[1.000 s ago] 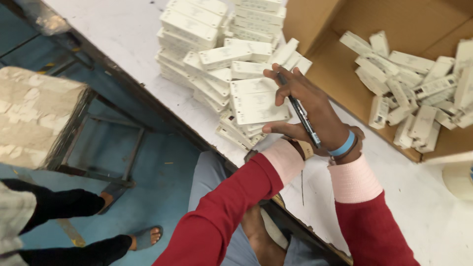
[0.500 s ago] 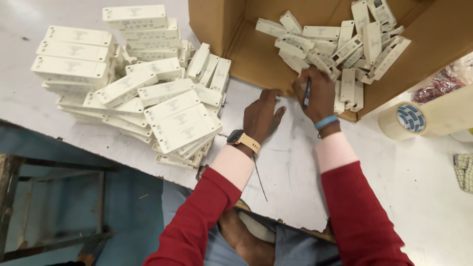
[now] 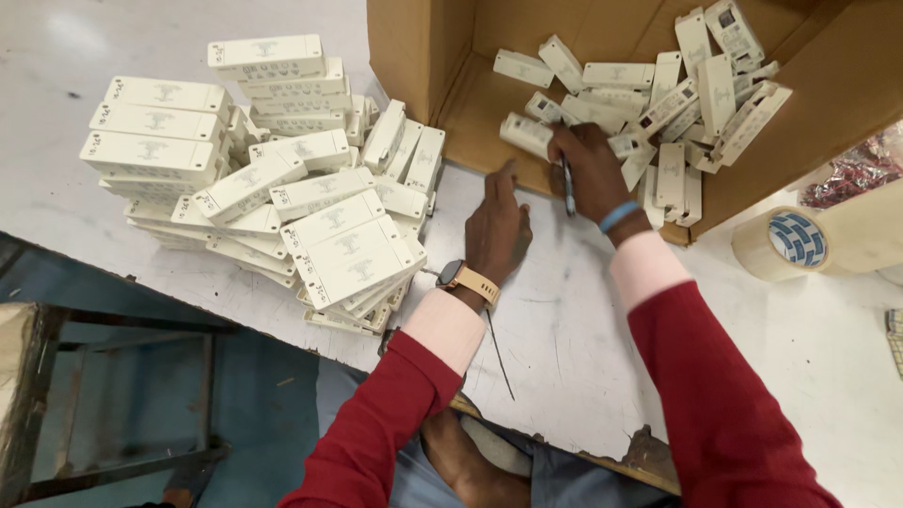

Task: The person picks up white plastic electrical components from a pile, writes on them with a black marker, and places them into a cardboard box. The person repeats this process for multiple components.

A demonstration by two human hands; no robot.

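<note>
My right hand (image 3: 588,169) reaches into an open cardboard box (image 3: 423,56) and rests on the loose white plastic units (image 3: 677,94) heaped inside, with a dark pen (image 3: 567,179) held between its fingers. It wears a blue wristband. My left hand (image 3: 497,230) lies flat on the white table (image 3: 564,320) just outside the box's front edge, fingers apart, holding nothing; a watch with a tan strap is on that wrist. A large stacked pile of the same white units (image 3: 282,188) sits left of my left hand.
A roll of tan tape (image 3: 800,240) lies right of the box. A bag of red items (image 3: 856,174) shows at the right edge. A thin dark wire (image 3: 499,353) lies on the table near my left wrist. The table's front edge runs diagonally, above a blue floor.
My right hand has gone from the stacked pile into the box, still carrying the pen. My left hand left the pile and settled flat on the table by the box.
</note>
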